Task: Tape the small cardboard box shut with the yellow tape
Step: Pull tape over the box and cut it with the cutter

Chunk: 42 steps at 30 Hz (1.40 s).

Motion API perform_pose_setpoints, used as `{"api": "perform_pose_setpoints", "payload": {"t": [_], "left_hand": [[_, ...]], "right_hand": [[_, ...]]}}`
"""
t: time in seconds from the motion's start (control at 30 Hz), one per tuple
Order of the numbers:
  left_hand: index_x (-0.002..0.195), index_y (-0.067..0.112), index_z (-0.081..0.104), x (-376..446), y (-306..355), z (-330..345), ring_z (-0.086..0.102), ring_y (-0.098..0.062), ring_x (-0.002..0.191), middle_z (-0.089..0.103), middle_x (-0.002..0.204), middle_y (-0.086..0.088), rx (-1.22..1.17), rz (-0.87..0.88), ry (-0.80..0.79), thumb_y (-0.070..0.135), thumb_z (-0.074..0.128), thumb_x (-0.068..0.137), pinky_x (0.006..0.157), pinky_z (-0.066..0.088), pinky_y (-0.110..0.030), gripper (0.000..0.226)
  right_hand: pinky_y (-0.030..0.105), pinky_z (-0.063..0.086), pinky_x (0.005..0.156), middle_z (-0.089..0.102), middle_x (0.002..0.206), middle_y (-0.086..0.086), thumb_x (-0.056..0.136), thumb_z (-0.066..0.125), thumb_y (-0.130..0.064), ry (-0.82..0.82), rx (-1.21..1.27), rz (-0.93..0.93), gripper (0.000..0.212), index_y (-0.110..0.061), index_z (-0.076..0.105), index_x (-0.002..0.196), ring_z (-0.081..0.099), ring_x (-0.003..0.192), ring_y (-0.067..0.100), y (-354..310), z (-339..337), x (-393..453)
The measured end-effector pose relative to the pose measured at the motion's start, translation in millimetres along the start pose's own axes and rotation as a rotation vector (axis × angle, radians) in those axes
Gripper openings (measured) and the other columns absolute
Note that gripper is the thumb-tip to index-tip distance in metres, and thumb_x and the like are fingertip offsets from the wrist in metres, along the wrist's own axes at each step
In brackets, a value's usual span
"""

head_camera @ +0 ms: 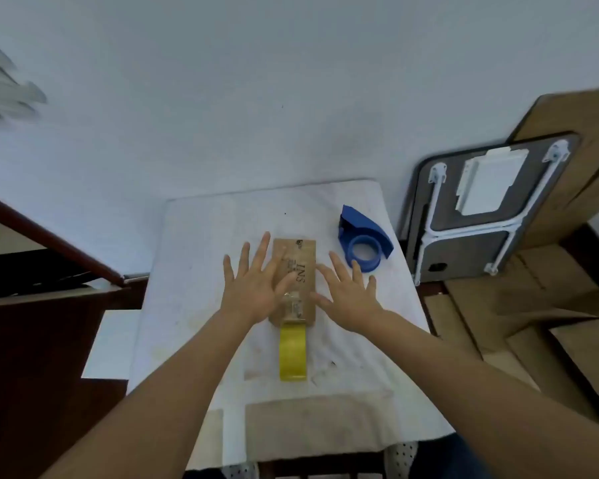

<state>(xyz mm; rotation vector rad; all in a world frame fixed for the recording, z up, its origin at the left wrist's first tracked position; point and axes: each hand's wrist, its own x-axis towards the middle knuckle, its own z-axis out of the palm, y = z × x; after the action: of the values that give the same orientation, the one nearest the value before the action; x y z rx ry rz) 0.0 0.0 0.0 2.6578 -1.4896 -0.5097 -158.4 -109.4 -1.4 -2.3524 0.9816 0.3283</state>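
- Three dark letters, "INS", are printed on the top of the small cardboard box (296,271); smaller print beside them is too blurred to read.
- The box lies flat at the centre of the frame on the white-covered tabletop (194,264), long side running away from the camera.
- The left hand (253,288) is spread wide, its fingers (261,250) splayed, thumb and palm edge over the box's left half, gripping nothing.
- The right hand (348,297) is also spread flat, just right of the box; its thumb reaches the box's right edge.
- A strip of yellow tape (293,350) runs from the box's near end toward the lower centre of the frame, lying on the tabletop between the forearms.
- A blue tape dispenser (363,242) sits right of the box, beyond the right fingertips, holding no visible roll.
- A folded table (478,216) and flattened cardboard (550,305) lean at the right of the frame.
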Motion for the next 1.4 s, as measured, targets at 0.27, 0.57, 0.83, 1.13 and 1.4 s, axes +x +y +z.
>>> {"api": "perform_pose_setpoints", "payload": {"t": [0.27, 0.57, 0.83, 1.13, 1.4], "left_hand": [[0.152, 0.031, 0.023, 49, 2, 26, 0.007, -0.019, 0.150, -0.002, 0.164, 0.012, -0.108, 0.141, 0.253, 0.056, 0.020, 0.098, 0.119, 0.004, -0.052, 0.060], [0.147, 0.027, 0.034, 65, -2, 41, 0.015, -0.019, 0.148, 0.007, 0.164, 0.009, -0.076, 0.224, 0.445, 0.053, 0.022, 0.099, 0.118, 0.008, -0.054, 0.056], [0.148, 0.027, 0.035, 7, -2, 57, 0.020, -0.014, 0.146, 0.006, 0.164, 0.009, -0.172, 0.170, 0.473, 0.052, 0.025, 0.100, 0.118, 0.010, -0.053, 0.055], [0.143, 0.029, 0.041, -52, 8, 72, 0.039, -0.020, 0.138, 0.009, 0.163, 0.010, -0.353, 0.091, 0.526, 0.050, 0.029, 0.099, 0.110, 0.028, -0.057, 0.050], [0.144, 0.029, 0.040, -82, 26, 93, 0.040, -0.002, 0.127, 0.008, 0.162, 0.016, -0.558, 0.044, 0.500, 0.049, 0.033, 0.100, 0.107, 0.034, -0.035, 0.049]], "right_hand": [[0.053, 0.011, 0.119, 0.009, 0.163, -0.006, 0.096, 0.027, -0.059, 0.338, 0.434, -0.082, 0.058, -0.034, 0.025, 0.148, 0.003, 0.150, 0.024, 7, 36, 49], [0.049, 0.014, 0.120, 0.017, 0.161, -0.005, 0.096, 0.026, -0.058, 0.514, 0.540, -0.260, 0.056, -0.034, 0.031, 0.145, 0.010, 0.149, 0.016, 20, 61, 67], [0.046, 0.033, 0.111, 0.032, 0.153, 0.003, 0.095, 0.048, -0.044, 0.616, 0.341, -0.151, 0.058, -0.020, 0.030, 0.145, 0.038, 0.136, 0.023, 76, 90, 10], [0.034, 0.041, 0.092, 0.048, 0.125, 0.007, 0.083, 0.066, -0.046, 0.642, 0.081, 0.034, 0.063, -0.014, 0.043, 0.133, 0.046, 0.115, 0.025, 119, 111, -13], [0.033, 0.047, 0.086, 0.052, 0.118, 0.011, 0.088, 0.066, -0.023, 0.591, 0.174, -0.037, 0.039, -0.009, 0.048, 0.119, 0.051, 0.105, 0.025, 123, 101, -25]]}}
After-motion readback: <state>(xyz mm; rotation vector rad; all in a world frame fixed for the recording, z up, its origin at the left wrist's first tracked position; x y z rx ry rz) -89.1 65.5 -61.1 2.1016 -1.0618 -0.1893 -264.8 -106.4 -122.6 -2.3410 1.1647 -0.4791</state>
